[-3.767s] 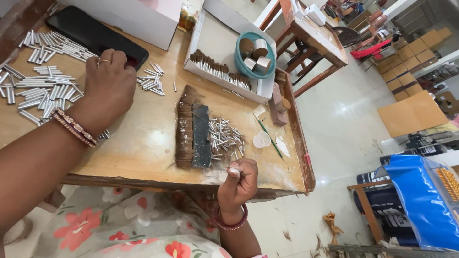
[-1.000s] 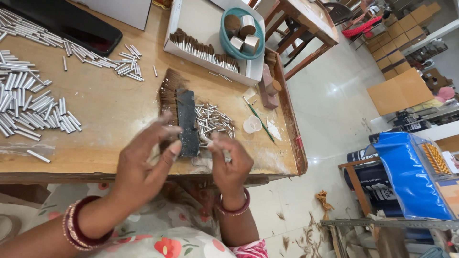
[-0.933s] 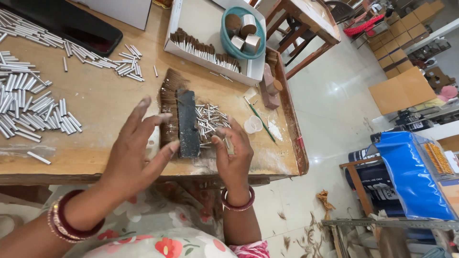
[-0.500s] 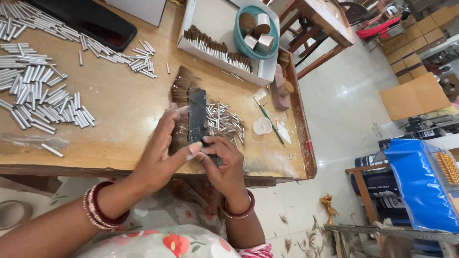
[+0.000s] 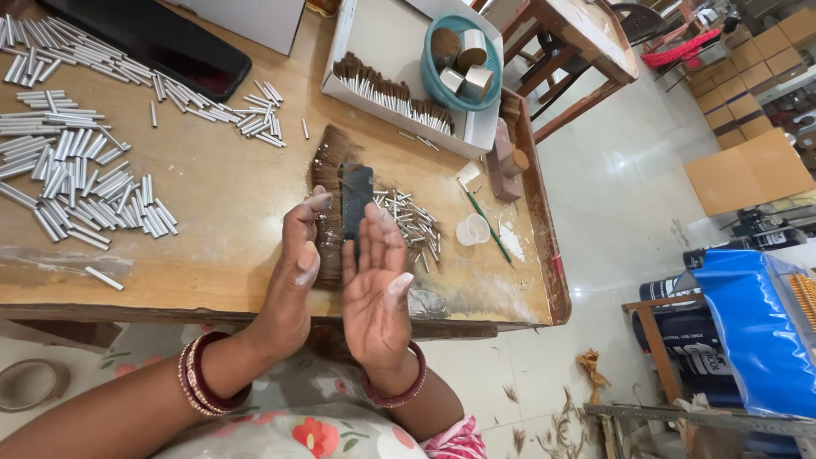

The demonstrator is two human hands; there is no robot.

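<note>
Wooden table [image 5: 212, 212] edge lies just under both hands. The left hand [image 5: 297, 272] and right hand [image 5: 378, 289] stand flat and open, palms facing, holding nothing I can see, framing the brown bristle bundle [image 5: 327, 204] pinned under a dark flat bar [image 5: 355, 200], likely keeping its fibres aligned. Metal tubes [image 5: 412, 225] lie just right.

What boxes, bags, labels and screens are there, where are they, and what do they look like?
Cardboard boxes: top right on the floor, tan, stacked.
Flat cardboard sheet: right side on the floor, tan.
Blue bag: lower right, shiny.
Dark rolls with white labels: beside the bag.
Black slab: tabletop, top left; whether it is a screen is unclear.
</note>
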